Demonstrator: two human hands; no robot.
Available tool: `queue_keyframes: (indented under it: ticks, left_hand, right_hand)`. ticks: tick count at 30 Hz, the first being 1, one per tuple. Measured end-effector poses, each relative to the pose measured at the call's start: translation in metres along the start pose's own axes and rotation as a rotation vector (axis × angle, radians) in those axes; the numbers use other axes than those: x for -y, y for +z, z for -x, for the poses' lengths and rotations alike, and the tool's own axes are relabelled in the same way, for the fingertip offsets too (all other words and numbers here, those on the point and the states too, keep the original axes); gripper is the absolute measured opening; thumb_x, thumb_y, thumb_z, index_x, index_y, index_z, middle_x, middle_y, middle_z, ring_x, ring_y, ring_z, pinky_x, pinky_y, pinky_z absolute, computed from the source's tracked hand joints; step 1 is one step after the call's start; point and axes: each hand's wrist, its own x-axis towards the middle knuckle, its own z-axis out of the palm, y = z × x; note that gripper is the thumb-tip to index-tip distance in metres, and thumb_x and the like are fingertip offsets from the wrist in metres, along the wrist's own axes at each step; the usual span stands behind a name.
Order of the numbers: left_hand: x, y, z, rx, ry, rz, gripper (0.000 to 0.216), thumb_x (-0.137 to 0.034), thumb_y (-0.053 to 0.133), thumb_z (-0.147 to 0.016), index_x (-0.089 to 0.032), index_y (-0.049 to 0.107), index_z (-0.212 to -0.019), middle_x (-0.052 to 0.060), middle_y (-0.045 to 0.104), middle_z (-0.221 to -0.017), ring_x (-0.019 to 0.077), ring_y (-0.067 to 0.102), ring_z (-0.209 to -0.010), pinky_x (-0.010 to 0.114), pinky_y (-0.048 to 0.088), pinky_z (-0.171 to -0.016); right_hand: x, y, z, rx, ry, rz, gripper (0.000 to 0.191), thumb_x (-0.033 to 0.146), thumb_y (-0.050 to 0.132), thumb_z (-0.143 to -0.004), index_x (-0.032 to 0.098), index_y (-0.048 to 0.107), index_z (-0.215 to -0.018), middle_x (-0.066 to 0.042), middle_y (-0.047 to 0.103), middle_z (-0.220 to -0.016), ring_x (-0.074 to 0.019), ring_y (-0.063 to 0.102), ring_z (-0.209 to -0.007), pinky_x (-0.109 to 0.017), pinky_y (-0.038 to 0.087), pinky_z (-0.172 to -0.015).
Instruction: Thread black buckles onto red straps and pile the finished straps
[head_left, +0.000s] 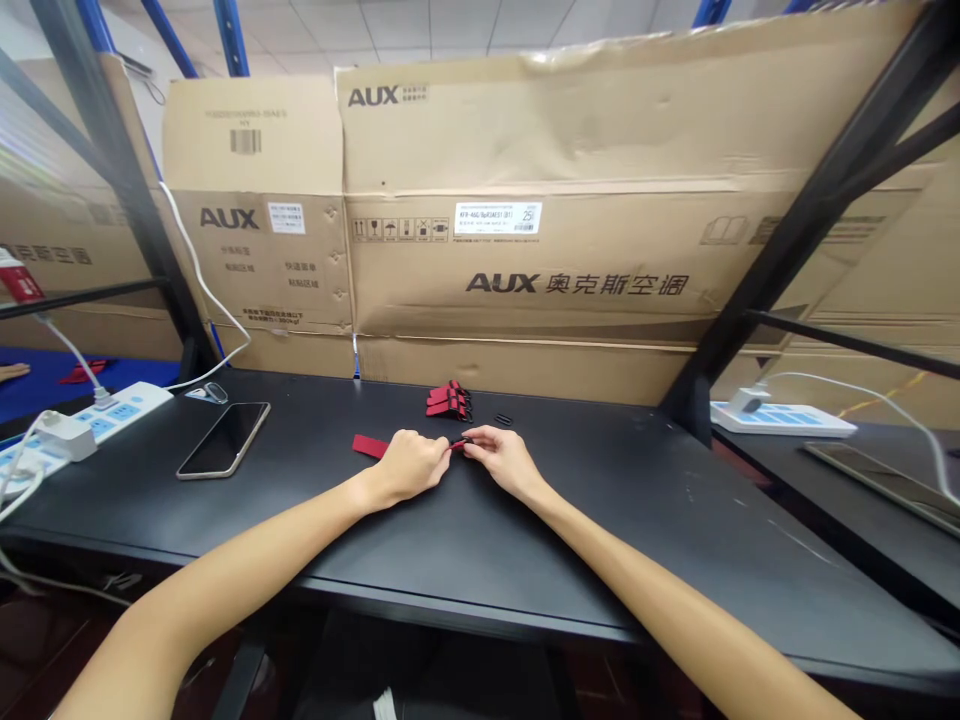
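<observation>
partly hidden, red strap in left hand grip, right hand grip pinching its blurred end

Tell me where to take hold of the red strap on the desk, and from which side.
Pinch the red strap by its free tail, which lies flat on the table left of the left hand. Come from above on that left side: its other end is pinched between both hands, with the right hand at the tip.
</observation>
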Motion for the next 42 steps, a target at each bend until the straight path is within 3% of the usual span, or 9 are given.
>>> queue_keyframes:
  ticks: [8, 18, 23, 28, 32, 42]
  left_hand:
    - [0.000, 0.000, -0.001, -0.003, 0.087, -0.068, 0.031, -0.026, 0.033, -0.091, -0.014, 0.060, -0.084, 0.013, 0.065, -0.077, 0.0218, 0.062, -0.068, 0.032, 0.041, -0.066]
    - [0.002, 0.007, 0.000, 0.027, 0.114, -0.062, 0.020, -0.019, 0.039, -0.088, -0.012, 0.057, -0.092, 0.013, 0.065, -0.076, 0.0228, 0.063, -0.068, 0.030, 0.042, -0.062]
    - [0.003, 0.012, 0.000, -0.044, 0.127, -0.043, 0.021, -0.020, 0.039, -0.089, -0.012, 0.058, -0.090, 0.011, 0.065, -0.073, 0.0214, 0.063, -0.066, 0.029, 0.041, -0.061]
    - [0.009, 0.015, -0.002, -0.229, 0.101, 0.073, 0.028, -0.027, 0.036, -0.092, -0.016, 0.059, -0.083, 0.008, 0.066, -0.071, 0.0177, 0.062, -0.063, 0.026, 0.039, -0.059]
    - [0.011, 0.016, -0.003, -0.290, 0.104, 0.206, 0.029, -0.029, 0.038, -0.092, -0.017, 0.063, -0.082, 0.005, 0.067, -0.070, 0.0150, 0.061, -0.062, 0.024, 0.038, -0.059]
    - [0.012, 0.003, -0.006, -0.189, 0.033, 0.664, 0.025, -0.030, 0.049, -0.087, -0.015, 0.068, -0.084, 0.000, 0.064, -0.062, 0.0083, 0.051, -0.052, 0.019, 0.039, -0.058]
  right_hand:
    - [0.000, 0.002, 0.000, 0.027, 0.013, -0.036, 0.024, 0.027, 0.066, -0.072, 0.018, 0.067, -0.094, -0.006, 0.072, -0.092, -0.0221, 0.068, -0.087, -0.038, 0.053, -0.086]
    - [0.001, 0.008, 0.002, 0.078, 0.054, -0.221, 0.036, 0.033, 0.073, -0.066, 0.018, 0.069, -0.098, -0.007, 0.071, -0.099, -0.0238, 0.065, -0.095, -0.040, 0.051, -0.090]
    - [0.007, 0.007, 0.004, 0.141, 0.056, -0.342, 0.040, 0.034, 0.072, -0.067, 0.018, 0.068, -0.104, -0.008, 0.069, -0.103, -0.0226, 0.065, -0.092, -0.039, 0.052, -0.084]
    - [0.008, 0.003, 0.002, 0.131, 0.050, -0.341, 0.038, 0.040, 0.068, -0.072, 0.016, 0.068, -0.101, -0.007, 0.070, -0.087, -0.0177, 0.065, -0.077, -0.034, 0.053, -0.074]
    - [0.004, 0.004, 0.001, 0.081, 0.040, -0.275, 0.032, 0.042, 0.069, -0.069, 0.015, 0.068, -0.087, -0.004, 0.067, -0.073, -0.0154, 0.061, -0.067, -0.031, 0.051, -0.067]
    - [0.014, 0.003, 0.010, 0.058, -0.091, -0.023, 0.024, 0.040, 0.061, -0.078, 0.017, 0.066, -0.082, -0.004, 0.068, -0.076, -0.0169, 0.061, -0.068, -0.030, 0.048, -0.067]
